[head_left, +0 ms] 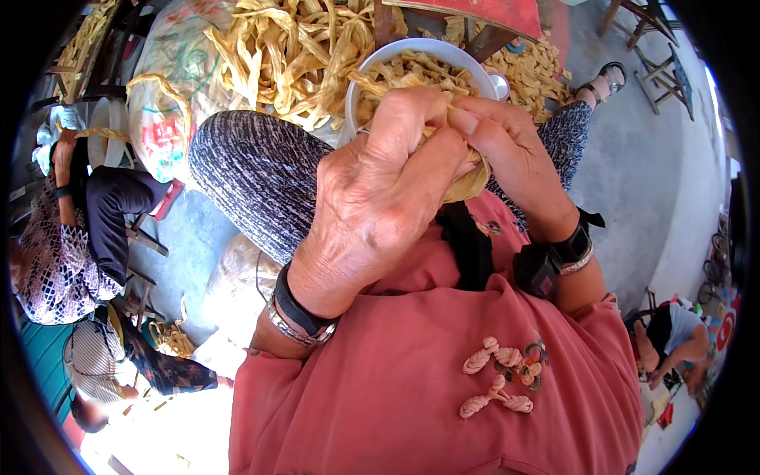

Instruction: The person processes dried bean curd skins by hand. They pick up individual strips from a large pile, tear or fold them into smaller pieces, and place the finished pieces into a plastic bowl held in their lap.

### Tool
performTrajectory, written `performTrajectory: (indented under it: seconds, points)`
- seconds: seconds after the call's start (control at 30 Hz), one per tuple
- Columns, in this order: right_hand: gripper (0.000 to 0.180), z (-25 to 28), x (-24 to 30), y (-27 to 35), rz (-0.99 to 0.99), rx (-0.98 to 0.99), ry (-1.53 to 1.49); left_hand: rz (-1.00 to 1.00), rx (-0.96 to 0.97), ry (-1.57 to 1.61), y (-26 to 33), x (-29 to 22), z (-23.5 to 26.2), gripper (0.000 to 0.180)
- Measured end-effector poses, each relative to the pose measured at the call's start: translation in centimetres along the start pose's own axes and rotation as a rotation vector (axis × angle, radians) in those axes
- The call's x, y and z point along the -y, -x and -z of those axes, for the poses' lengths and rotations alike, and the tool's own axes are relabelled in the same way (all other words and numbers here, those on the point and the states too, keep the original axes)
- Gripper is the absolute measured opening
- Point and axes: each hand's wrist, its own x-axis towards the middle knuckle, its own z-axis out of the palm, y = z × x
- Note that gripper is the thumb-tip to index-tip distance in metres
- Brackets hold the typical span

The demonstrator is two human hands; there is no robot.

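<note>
Both of my hands meet in front of my lap, over the near side of a white tub [354, 99]. My left hand [368, 194] is closed, its fingers curled round a yellowish dried strip [469, 187] whose folded end hangs below the fingers. My right hand [518, 150] pinches the same strip from the other side, thumb and fingertips close against the left hand's. What lies between the fingertips is partly hidden. Short pieces of the same dried stuff [431, 70] fill the tub.
Long dried strips [305, 51] are heaped beyond my left knee, beside a big clear plastic bag [162, 91]. Cut pieces [526, 75] lie on the floor right of the tub, near a red-topped stool [491, 12]. Other people sit at left, one nearby person's hand [63, 154] holding a strip.
</note>
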Motion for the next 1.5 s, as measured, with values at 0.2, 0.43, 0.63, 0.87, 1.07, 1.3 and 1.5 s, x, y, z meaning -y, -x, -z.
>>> performTrajectory:
  seconds: [0.2,0.43,0.63,0.87,1.07,1.3,1.5]
  points:
    - [0.037,0.9,0.9,-0.3,0.02,0.112,0.175,0.105,0.022,0.125,0.3,1.8,-0.7,0.017]
    - [0.027,1.1,-0.7,0.5,0.148,0.113,0.114,0.788,0.178,1.343,0.3,3.7,-0.2,0.013]
    - [0.026,2.2,-1.4,0.5,0.178,0.136,0.109,0.747,0.207,1.459,0.0,2.1,-0.1,0.046]
    - [0.024,1.9,-2.6,0.7,0.101,0.075,0.113,0.296,0.201,0.546,1.1,2.7,-1.5,0.046]
    - [0.031,0.9,-3.7,0.6,0.079,-0.064,0.096,0.362,0.218,0.686,1.5,3.4,-2.6,0.038]
    - [0.053,0.6,-2.8,-0.3,0.053,-0.119,0.163,0.634,0.244,1.142,2.1,3.6,-1.7,0.042]
    - [0.058,1.0,-4.0,-0.2,-0.047,-0.296,0.088,0.746,0.222,1.743,2.4,4.7,-2.5,0.048]
